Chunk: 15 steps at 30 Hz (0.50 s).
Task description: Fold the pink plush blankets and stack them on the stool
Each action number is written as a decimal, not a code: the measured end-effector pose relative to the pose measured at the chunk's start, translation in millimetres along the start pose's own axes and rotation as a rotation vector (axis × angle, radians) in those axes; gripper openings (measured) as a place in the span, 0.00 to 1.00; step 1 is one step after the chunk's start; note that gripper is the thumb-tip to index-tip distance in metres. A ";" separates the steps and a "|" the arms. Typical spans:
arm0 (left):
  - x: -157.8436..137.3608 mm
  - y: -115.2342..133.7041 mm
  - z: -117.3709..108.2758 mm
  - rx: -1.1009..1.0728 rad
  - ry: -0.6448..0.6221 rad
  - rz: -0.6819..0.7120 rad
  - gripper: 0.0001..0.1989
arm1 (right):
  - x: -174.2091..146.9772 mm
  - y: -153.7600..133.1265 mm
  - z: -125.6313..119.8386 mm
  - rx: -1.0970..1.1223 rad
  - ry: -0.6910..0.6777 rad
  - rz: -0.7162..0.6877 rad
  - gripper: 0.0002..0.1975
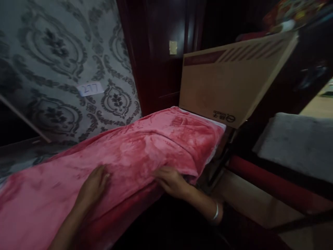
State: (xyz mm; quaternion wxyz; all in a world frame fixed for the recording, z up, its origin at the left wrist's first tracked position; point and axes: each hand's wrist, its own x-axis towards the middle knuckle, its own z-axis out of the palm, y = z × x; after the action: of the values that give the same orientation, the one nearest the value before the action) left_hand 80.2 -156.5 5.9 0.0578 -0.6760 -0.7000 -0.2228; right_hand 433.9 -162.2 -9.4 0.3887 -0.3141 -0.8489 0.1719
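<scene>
Pink blanket is lying beside a patterned wall. Left hand and right hand are resting on it, fingers curling narrowly; whether they are gripping cannot be told. Cardboard box is standing at the far end.

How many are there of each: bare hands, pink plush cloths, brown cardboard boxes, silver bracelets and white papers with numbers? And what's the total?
Left hand and right hand: 2
Pink plush cloth: 1
Brown cardboard box: 1
Silver bracelet: 1
White paper with numbers: 1
Total: 6
</scene>
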 end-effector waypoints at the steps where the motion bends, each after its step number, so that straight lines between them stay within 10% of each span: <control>1: 3.8 9.1 12.9 0.025 -0.006 0.033 0.28 | -3.3 12.1 -16.5 0.002 0.120 0.055 0.19; 8: -1.1 5.8 59.4 0.157 0.081 0.108 0.29 | -11.1 156.5 -139.4 -0.209 0.717 0.581 0.22; 15: 0.9 -11.1 69.7 0.106 0.091 0.142 0.29 | 5.3 247.3 -204.1 -0.335 0.730 1.074 0.31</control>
State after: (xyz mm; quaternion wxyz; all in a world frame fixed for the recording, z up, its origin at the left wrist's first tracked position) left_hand 84.8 -128.3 -58.7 0.1410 -0.7089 -0.6579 -0.2115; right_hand 686.9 35.0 -8.7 0.4575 -0.7869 -0.4041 0.0903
